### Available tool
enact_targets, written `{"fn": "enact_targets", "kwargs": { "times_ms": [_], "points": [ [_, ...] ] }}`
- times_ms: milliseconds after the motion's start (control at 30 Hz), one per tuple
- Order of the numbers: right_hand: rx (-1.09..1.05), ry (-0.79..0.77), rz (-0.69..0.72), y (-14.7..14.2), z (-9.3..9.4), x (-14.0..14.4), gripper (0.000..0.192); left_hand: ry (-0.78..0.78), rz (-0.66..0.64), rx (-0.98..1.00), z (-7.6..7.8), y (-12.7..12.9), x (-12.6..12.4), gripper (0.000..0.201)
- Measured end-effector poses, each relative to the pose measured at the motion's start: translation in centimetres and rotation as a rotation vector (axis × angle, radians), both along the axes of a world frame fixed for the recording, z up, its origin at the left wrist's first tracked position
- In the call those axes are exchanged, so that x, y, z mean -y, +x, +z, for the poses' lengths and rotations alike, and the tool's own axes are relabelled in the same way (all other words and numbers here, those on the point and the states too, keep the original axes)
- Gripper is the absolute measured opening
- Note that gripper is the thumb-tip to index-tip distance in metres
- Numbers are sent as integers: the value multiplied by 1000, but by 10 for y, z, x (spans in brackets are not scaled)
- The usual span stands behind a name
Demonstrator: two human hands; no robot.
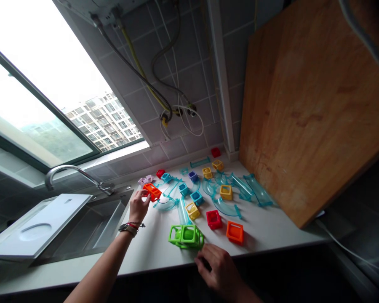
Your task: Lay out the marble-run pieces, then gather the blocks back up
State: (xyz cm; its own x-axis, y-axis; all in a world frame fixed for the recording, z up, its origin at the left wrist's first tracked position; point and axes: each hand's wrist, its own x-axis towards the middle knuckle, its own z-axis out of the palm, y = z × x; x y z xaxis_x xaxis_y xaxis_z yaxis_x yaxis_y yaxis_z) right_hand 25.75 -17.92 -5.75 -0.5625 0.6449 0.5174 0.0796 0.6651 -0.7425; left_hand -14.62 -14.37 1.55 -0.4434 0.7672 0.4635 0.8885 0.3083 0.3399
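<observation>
My left hand (139, 207) grips an orange open-frame cube block (152, 192) with its fingers, over the left part of the counter. Loosely curled, my right hand (219, 266) is at the front edge with nothing visible in it. Just beyond its fingers lies a joined pair of green cube blocks (183, 236); whether they touch is hard to tell. A red cube (214, 219) and another orange cube (235, 232) sit to the right of the green pair. Behind them is a yellow cube (192, 211).
Clear blue track pieces (226, 207) and several coloured cubes, including a blue one (196, 197), are spread across the white counter (158, 252). A sink (109, 223) with a curved faucet (72, 169) and a white board (42, 225) is left. A wooden board (303, 105) leans right.
</observation>
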Motion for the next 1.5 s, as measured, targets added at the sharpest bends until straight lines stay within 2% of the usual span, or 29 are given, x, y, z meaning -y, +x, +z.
{"fn": "enact_targets", "kwargs": {
  "times_ms": [167, 300, 400, 500, 600, 700, 800, 833, 933, 1000, 1067, 1133, 1233, 1333, 1400, 1500],
  "points": [
    [6, 21, -10, 0, -1, 1, 11, 231, 40, 108, -20, 23, 6, 25],
    [1, 18, 15, 3, 3, -1, 11, 345, 83, 241, -20, 45, 5, 23],
    [-27, -48, 42, 8, 8, -4, 12, 466, 105, 355, -9, 61, 7, 27],
    [-51, -100, 47, 11, 12, -6, 12, 608, 72, 455, 12, 81, 18, 34],
    [-93, -138, 50, 13, 13, -3, 15, 717, 15, 510, 33, 111, 44, 37],
    [-201, -200, 5, 13, 11, 6, 24, 776, -43, 528, 45, 153, 80, 33],
    [-320, -280, 32, 10, 10, 22, 22, 738, -238, 668, 41, 201, 118, 24],
    [-356, -329, 58, 9, 10, 28, 30, 721, -279, 719, 38, 215, 129, 23],
    [-414, -528, 148, 5, 16, 49, 82, 620, -318, 799, 24, 245, 158, 25],
    [-413, -663, 196, 4, 21, 60, 91, 530, -339, 776, 15, 254, 172, 26],
    [-411, -775, 218, 5, 25, 66, 80, 438, -369, 734, 9, 257, 182, 29],
    [-398, -832, 202, 7, 29, 67, 60, 355, -395, 759, 6, 258, 186, 30],
    [-400, -796, 117, 12, 31, 63, 41, 353, -404, 1010, 9, 261, 181, 33],
    [-466, -728, 68, 18, 34, 55, 39, 444, -411, 1305, 17, 266, 170, 64],
    [-479, -701, 87, 22, 36, 51, 42, 394, -401, 1425, 22, 269, 162, 80],
    [-460, -653, 107, 27, 39, 47, 41, 254, -336, 1495, 28, 274, 152, 68]
  ]
}}
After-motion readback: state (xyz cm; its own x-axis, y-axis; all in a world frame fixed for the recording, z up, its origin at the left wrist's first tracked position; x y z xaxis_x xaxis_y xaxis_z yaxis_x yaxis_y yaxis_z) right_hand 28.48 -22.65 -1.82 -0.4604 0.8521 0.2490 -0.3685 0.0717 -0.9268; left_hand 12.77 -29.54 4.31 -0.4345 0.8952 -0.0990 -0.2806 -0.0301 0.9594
